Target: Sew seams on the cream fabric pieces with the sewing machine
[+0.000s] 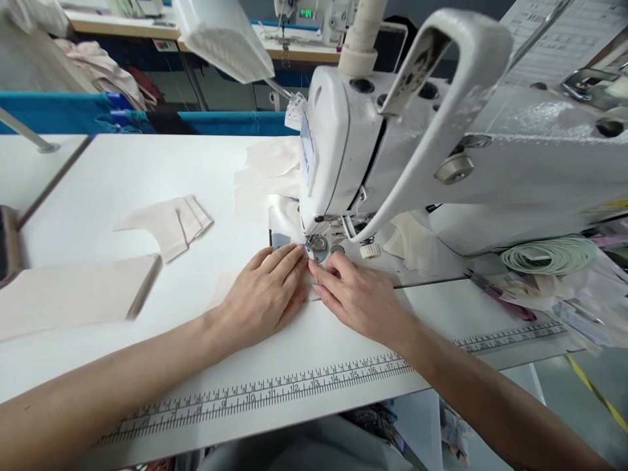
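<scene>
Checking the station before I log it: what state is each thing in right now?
Left hand: flat, pressing fabric.
Right hand: flat, fingertips at presser foot.
Fabric piece: under the presser foot.
Presser foot: position unclear.
Cut pieces: stacked, untouched.
Green tape coil: coiled, lying flat.

both forearms bare, no sleeves, rings or gloves.

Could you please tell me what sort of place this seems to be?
Probably a garment sewing workshop: a white sewing machine on a table edged with a ruler strip, cut fabric pieces, and another machine behind.
</scene>
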The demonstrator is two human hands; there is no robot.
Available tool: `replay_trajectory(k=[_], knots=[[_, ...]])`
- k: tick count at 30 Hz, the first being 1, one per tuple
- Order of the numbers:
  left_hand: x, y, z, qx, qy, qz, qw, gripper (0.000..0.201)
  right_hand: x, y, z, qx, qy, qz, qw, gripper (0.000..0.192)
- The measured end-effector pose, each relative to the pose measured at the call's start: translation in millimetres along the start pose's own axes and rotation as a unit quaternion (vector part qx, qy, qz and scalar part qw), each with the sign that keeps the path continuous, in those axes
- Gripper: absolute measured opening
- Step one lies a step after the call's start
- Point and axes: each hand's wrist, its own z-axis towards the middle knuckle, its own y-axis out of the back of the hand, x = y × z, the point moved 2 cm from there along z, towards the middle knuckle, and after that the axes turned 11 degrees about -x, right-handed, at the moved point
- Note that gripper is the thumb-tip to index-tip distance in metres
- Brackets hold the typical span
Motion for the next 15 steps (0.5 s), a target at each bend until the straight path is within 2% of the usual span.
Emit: replay_trajectory(k=[6, 15], knots=[[-0.3, -1.2, 0.8, -0.027, -0.012, 0.001, 1.000, 0.043, 1.8, 1.2, -0.3, -0.035, 0.011, -0.015, 0.999, 0.036], [-0.3, 1.1, 1.9, -0.024, -0.020, 0.008, 0.999, 0.042, 1.6, -0.2, -0.9, -0.041, 0.011, -0.025, 0.999, 0.037]])
